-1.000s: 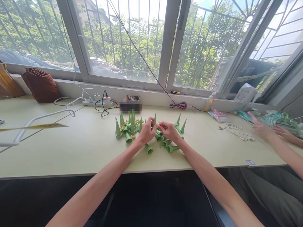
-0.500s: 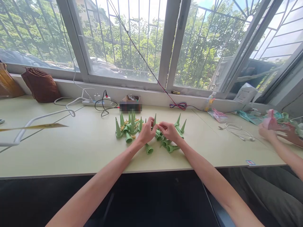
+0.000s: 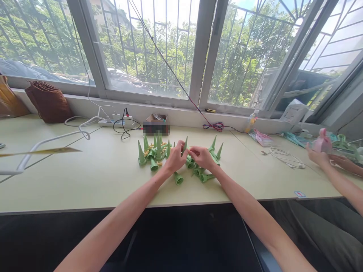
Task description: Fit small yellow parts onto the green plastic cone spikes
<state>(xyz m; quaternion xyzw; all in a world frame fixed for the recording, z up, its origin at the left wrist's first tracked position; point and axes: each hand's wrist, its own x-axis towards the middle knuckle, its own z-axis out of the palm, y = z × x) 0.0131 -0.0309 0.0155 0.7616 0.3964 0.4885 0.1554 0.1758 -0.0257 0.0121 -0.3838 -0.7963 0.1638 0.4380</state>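
Spanning a pale worktop (image 3: 99, 181), we have standing cones (image 3: 141, 155) at left; our left hand (image 3: 177, 158) grasps a tip-up green cone (image 3: 186, 142); our right hand (image 3: 202, 156) pinches a small, mostly hidden yellow piece (image 3: 190, 150); more cones (image 3: 219, 152) sit rightward.

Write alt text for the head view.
The left hand holds a green cone point-up, the right hand close beside it, among more green cones on a pale table. At right, a co-worker's hand holds a pink object.

over ten green cones (image 3: 159, 152), one bottle (image 3: 251, 121)
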